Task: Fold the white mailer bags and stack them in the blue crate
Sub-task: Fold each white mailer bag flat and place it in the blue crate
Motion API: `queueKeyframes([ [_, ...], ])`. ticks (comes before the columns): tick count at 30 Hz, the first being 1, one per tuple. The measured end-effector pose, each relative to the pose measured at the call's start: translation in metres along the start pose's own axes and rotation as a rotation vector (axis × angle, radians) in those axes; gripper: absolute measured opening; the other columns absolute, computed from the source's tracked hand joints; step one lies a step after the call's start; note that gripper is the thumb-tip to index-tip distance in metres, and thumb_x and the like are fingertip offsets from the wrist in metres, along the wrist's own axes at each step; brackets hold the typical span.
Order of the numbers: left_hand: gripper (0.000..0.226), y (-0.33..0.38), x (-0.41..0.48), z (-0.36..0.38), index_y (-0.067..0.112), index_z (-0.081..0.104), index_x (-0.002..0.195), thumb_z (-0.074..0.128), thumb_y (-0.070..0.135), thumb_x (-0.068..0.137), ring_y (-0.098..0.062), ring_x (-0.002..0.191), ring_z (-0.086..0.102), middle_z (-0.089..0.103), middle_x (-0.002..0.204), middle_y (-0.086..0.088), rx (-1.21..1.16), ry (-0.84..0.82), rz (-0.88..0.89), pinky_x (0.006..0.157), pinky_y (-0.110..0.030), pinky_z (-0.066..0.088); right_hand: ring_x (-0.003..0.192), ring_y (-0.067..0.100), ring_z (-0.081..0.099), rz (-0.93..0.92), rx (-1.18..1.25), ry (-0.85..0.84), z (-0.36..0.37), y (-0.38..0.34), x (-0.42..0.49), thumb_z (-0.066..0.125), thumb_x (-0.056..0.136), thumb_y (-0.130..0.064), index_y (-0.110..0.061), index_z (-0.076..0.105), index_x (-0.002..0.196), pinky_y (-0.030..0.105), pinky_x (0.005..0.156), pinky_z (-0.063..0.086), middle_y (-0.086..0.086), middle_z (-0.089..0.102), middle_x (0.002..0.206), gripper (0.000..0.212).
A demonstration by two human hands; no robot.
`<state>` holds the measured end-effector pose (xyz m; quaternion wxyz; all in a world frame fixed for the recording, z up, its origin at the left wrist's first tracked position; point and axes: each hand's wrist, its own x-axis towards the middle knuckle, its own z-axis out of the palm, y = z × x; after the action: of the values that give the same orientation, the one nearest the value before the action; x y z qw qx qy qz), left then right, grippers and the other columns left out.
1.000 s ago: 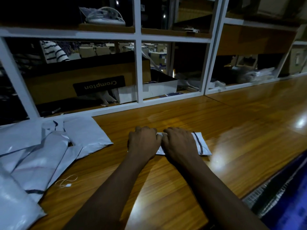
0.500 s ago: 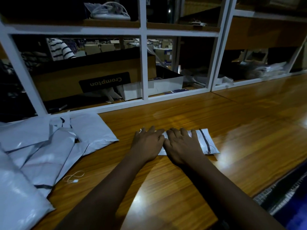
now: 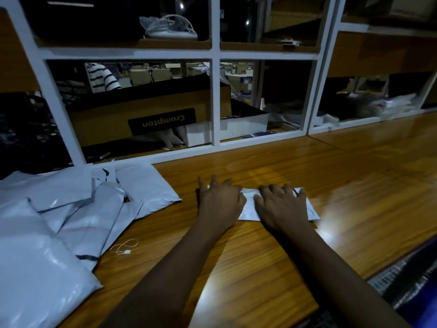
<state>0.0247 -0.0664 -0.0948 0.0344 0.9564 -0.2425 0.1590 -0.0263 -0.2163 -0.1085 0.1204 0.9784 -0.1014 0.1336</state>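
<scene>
Now, left hand (image 3: pixel 218 204) and right hand (image 3: pixel 281 205) pressing folded mailer bag (image 3: pixel 249 204), fingers straight, apparently spread.

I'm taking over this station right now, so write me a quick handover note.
Hands: left hand and right hand lie flat, pressing the folded mailer bag on the wooden table.
At left on the table: pile of unfolded mailer bags.
Lower right: blue crate, probably the dark blue edge; contents hidden.
Done: this bag folded.
Left: crate it, then fold the pile.
</scene>
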Motion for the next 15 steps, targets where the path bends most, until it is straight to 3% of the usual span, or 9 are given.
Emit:
queueKeyframes([
  [2, 0.042, 0.008, -0.003, 0.001, 0.028, 0.052, 0.138, 0.030, 0.038, 0.103, -0.032, 0.134, 0.041, 0.051, 0.143, 0.002, 0.040, 0.027, 0.127, 0.110, -0.061, 0.021, 0.096, 0.046, 0.060, 0.024, -0.024, 0.033, 0.004, -0.004, -0.001, 0.024, 0.094, -0.043, -0.013, 0.068, 0.107, 0.066, 0.094, 0.036, 0.016, 0.068, 0.101, 0.054],
  [4, 0.047, 0.013, -0.005, 0.006, 0.023, 0.034, 0.150, 0.033, 0.036, 0.104, -0.034, 0.136, 0.037, 0.038, 0.154, 0.000, 0.057, -0.027, 0.185, 0.108, -0.060, 0.026, 0.094, 0.048, 0.060, 0.010, -0.047, 0.025, 0.006, -0.006, 0.000, 0.026, 0.094, -0.039, -0.010, 0.067, 0.105, 0.068, 0.092, 0.036, 0.019, 0.067, 0.099, 0.051],
  [9, 0.055, 0.014, -0.005, 0.008, 0.027, 0.018, 0.156, 0.027, 0.044, 0.105, -0.045, 0.141, 0.025, 0.021, 0.162, -0.002, 0.083, -0.107, 0.143, 0.108, -0.068, 0.019, 0.096, 0.052, 0.059, 0.044, -0.006, 0.017, 0.008, -0.005, -0.004, 0.030, 0.093, -0.037, -0.008, 0.069, 0.106, 0.077, 0.089, 0.034, 0.022, 0.067, 0.098, 0.050],
  [12, 0.054, 0.013, -0.005, 0.008, 0.029, 0.021, 0.155, 0.026, 0.046, 0.104, -0.045, 0.137, 0.031, 0.026, 0.160, -0.003, 0.102, -0.119, 0.146, 0.107, -0.066, 0.023, 0.094, 0.051, 0.060, 0.033, -0.006, 0.020, 0.006, -0.004, -0.003, 0.030, 0.091, -0.039, -0.010, 0.070, 0.108, 0.078, 0.087, 0.035, 0.020, 0.068, 0.099, 0.052],
  [15, 0.060, 0.013, -0.007, 0.005, 0.030, 0.044, 0.146, 0.014, 0.046, 0.097, -0.043, 0.120, 0.052, 0.050, 0.145, -0.004, 0.052, -0.098, 0.120, 0.098, -0.064, 0.035, 0.101, 0.045, 0.059, 0.024, 0.017, -0.012, 0.003, -0.005, -0.002, 0.023, 0.093, -0.044, -0.018, 0.067, 0.111, 0.069, 0.094, 0.032, 0.012, 0.067, 0.107, 0.055],
])
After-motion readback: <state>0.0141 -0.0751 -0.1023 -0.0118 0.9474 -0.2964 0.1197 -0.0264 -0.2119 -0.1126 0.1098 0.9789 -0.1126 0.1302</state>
